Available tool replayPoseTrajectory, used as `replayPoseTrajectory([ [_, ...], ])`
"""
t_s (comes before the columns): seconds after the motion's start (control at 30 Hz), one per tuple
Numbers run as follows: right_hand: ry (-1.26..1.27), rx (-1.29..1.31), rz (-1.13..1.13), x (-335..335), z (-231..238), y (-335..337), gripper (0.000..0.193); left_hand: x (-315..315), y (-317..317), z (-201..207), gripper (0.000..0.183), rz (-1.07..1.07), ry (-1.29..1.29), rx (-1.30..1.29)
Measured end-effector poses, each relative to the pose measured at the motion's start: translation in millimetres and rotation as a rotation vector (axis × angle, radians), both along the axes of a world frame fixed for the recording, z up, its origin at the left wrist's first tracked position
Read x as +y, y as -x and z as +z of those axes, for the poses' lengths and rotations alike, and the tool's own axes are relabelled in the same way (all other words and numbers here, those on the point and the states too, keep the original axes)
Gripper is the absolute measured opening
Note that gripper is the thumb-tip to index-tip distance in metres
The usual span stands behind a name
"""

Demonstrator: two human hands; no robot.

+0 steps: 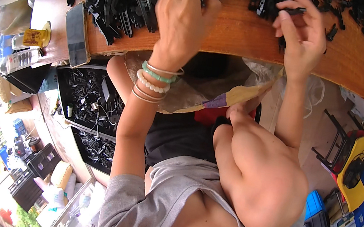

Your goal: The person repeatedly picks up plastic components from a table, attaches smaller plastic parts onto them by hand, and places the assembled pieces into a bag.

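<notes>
A heap of black plastic parts (pixel 135 2), many long and narrow, spreads along the far side of the wooden table (pixel 243 35). Over its middle is my left hand (pixel 184 15), back upward and fingers curled; a bit of something dark shows by the thumb, but its kind is hidden. To the right, my right hand (pixel 305 40) is raised above the tabletop, pinching a small, slim black plastic part (pixel 294 10) between thumb and fingertips. Bracelets circle my left wrist.
A phone (pixel 78 33) lies at the table's left edge, with a yellow tape roll (pixel 36 37) beyond it. An open sack (pixel 243 92) hangs below the table edge over my lap. Black trays (pixel 83 97) of small parts stand lower left; a yellow chair (pixel 354 176) is at right.
</notes>
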State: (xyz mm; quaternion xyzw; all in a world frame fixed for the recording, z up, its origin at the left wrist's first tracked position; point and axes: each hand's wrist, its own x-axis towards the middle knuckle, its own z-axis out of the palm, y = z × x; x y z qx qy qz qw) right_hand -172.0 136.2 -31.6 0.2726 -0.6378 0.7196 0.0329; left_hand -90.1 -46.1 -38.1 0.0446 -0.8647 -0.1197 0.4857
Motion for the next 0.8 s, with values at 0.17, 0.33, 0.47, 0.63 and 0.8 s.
replayPoseTrajectory([
  [0.17,0.000,-0.253,0.465,10,-6,-10,0.012,33,-24,20,0.011,-0.443,-1.213,-0.402],
  [0.33,-0.003,-0.265,0.403,16,-5,-24,0.015,33,-35,30,0.031,-0.562,-1.372,-0.674],
  [0.47,0.021,-0.327,0.256,13,-4,-43,0.016,52,-43,28,0.036,-0.638,-1.187,-0.526],
  [0.63,0.138,-0.194,0.257,12,-14,-48,0.017,57,-47,28,0.036,-0.554,-1.010,-0.485],
  [0.8,0.173,-0.244,0.346,12,-15,-48,0.019,52,-54,27,0.033,-0.498,-0.893,-0.511],
])
